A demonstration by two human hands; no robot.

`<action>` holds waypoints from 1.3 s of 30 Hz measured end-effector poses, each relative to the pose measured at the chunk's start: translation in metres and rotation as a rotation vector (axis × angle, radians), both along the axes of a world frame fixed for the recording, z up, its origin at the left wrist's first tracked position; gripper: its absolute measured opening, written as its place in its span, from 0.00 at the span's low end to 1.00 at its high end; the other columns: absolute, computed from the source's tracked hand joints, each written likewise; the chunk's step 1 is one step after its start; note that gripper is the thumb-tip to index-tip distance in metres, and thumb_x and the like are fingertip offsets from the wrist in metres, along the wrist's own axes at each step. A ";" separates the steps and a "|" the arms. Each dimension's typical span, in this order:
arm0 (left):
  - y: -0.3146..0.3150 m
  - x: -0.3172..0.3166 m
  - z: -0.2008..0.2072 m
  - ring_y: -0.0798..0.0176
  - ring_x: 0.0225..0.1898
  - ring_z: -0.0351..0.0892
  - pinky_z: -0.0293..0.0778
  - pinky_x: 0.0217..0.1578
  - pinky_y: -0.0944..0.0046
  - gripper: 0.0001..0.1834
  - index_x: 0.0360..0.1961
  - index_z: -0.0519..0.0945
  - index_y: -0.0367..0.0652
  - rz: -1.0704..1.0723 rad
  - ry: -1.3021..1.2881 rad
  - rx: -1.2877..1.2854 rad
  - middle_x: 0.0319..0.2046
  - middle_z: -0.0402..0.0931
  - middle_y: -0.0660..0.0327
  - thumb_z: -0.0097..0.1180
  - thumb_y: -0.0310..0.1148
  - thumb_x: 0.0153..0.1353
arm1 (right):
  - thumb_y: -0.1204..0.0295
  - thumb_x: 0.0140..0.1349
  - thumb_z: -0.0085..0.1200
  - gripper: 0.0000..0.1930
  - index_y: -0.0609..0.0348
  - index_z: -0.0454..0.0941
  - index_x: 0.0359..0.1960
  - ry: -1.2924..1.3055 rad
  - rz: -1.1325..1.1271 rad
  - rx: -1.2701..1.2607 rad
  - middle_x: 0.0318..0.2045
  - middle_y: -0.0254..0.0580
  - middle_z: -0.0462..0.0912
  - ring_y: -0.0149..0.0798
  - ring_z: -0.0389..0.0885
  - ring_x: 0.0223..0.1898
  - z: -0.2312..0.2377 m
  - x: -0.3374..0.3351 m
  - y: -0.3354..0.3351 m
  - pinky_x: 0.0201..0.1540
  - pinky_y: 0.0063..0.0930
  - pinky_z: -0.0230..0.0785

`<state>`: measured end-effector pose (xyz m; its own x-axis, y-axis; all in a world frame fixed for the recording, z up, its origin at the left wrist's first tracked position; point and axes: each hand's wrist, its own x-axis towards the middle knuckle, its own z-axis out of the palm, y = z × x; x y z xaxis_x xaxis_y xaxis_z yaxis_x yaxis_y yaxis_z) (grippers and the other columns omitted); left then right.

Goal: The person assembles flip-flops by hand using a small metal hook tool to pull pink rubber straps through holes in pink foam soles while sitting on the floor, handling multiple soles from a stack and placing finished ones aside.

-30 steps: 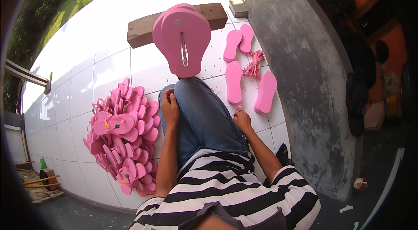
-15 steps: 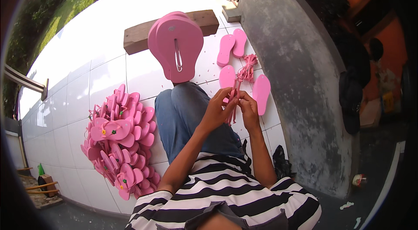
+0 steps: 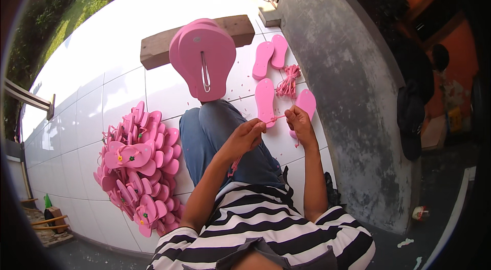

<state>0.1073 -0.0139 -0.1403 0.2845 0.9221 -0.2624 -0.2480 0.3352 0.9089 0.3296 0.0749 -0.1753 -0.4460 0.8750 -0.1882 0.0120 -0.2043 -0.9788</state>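
Observation:
Pink flip-flop straps (image 3: 276, 117) stretch between my two hands above the floor, with a knot-like bunching at their middle. My left hand (image 3: 241, 138) is closed around one end, and a loose pink tail hangs below it by my knee. With a pinch, my right hand (image 3: 300, 124) grips the other end; another pink end dangles beneath it. Just beyond the hands lie a pink sole (image 3: 264, 97) and a second sole (image 3: 306, 102), the latter partly covered by my right hand. A tied bundle of pink straps (image 3: 289, 81) rests between and behind them.
A wooden beam (image 3: 153, 53) bears stacked pink soles (image 3: 217, 60) with a metal clip-like tool in the top one. Finished pink flip-flops (image 3: 148, 167) are heaped at left. Another pair of soles (image 3: 263, 59) lies near the grey wall (image 3: 348, 81) at right.
My hands have moved apart, drawing the straps out sideways between them. The strap bundle now lies apart from my hands. The view has shifted slightly.

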 end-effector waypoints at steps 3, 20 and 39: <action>-0.035 0.011 -0.002 0.53 0.18 0.69 0.62 0.23 0.55 0.14 0.37 0.72 0.40 0.003 0.573 0.281 0.17 0.69 0.55 0.43 0.40 0.74 | 0.58 0.67 0.58 0.17 0.55 0.72 0.26 -0.115 0.159 0.068 0.20 0.21 0.64 0.18 0.58 0.23 -0.001 0.005 0.008 0.26 0.18 0.51; -0.124 -0.086 0.087 0.75 0.15 0.65 0.57 0.18 0.75 0.15 0.42 0.72 0.42 0.456 0.046 -0.037 0.21 0.69 0.66 0.38 0.42 0.76 | 0.59 0.69 0.55 0.16 0.61 0.76 0.33 -0.598 0.141 0.026 0.22 0.31 0.72 0.25 0.68 0.26 -0.032 0.066 -0.003 0.31 0.24 0.62; -0.063 -0.028 0.028 0.66 0.41 0.80 0.78 0.42 0.67 0.15 0.54 0.76 0.33 0.478 0.180 0.344 0.43 0.76 0.56 0.50 0.31 0.71 | 0.69 0.72 0.51 0.13 0.63 0.78 0.51 0.235 -0.020 0.212 0.40 0.41 0.83 0.30 0.80 0.40 0.088 -0.136 -0.083 0.45 0.23 0.73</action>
<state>0.0797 -0.0771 -0.1127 -0.2025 0.9769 0.0676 -0.1306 -0.0953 0.9868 0.1937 -0.0084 -0.0870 -0.4376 0.8929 0.1057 -0.2215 0.0069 -0.9751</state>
